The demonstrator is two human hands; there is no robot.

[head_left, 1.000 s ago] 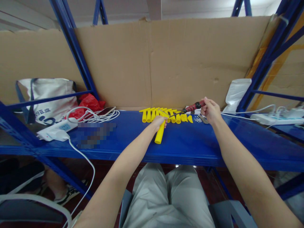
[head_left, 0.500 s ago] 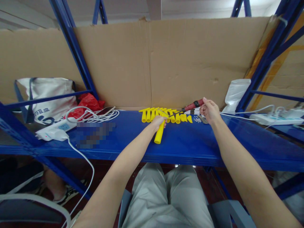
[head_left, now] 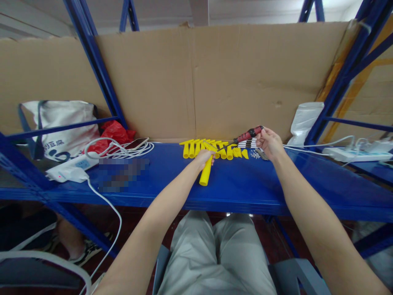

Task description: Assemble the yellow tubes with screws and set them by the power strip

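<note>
My left hand is closed around a yellow plastic tube-shaped part, whose round open end points toward me. In my right hand the fingers pinch the end of a red and black screwdriver. Its thin shaft slants down left to the yellow part by my left fingers; the exact contact is too small to make out. Behind my left hand stands a row of similar yellow parts. Small yellow wedge-shaped pieces and a scatter of tiny light bits lie between the row and my right hand.
The blue shelf backs onto a cardboard panel. To the left are a power strip, coiled white cables, a red plastic bag and a cloth bag. A white pouch and another power strip sit right.
My right hand has shifted slightly left, and the screwdriver's handle shows turned, with its black band placed differently. My left hand and the yellow part stay put.
</note>
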